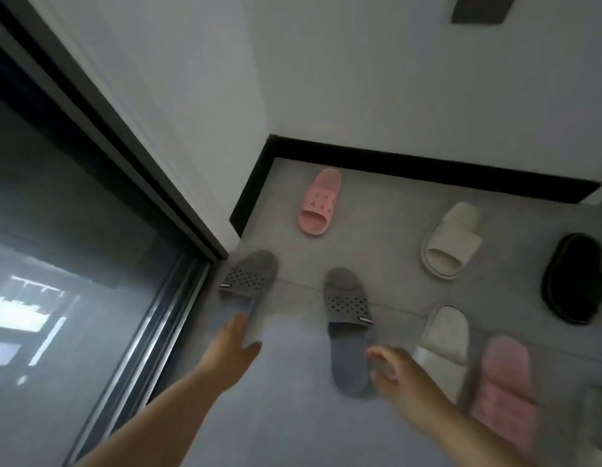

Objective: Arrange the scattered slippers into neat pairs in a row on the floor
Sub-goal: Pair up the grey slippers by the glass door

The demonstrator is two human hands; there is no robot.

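Note:
Several slippers lie scattered on the grey floor. My left hand reaches out with fingers apart and touches the heel of the left grey perforated slipper by the door track. My right hand is blurred, its fingers spread and curled beside the heel of the right grey slipper; it holds nothing. A pink slipper lies near the wall corner, and another pink one near my right forearm. One cream slipper sits further back, a second right of my right hand. A black slipper lies at the far right.
A sliding glass door with a dark frame runs along the left. White walls with a black skirting board close off the corner behind the slippers. Bare floor lies between my arms.

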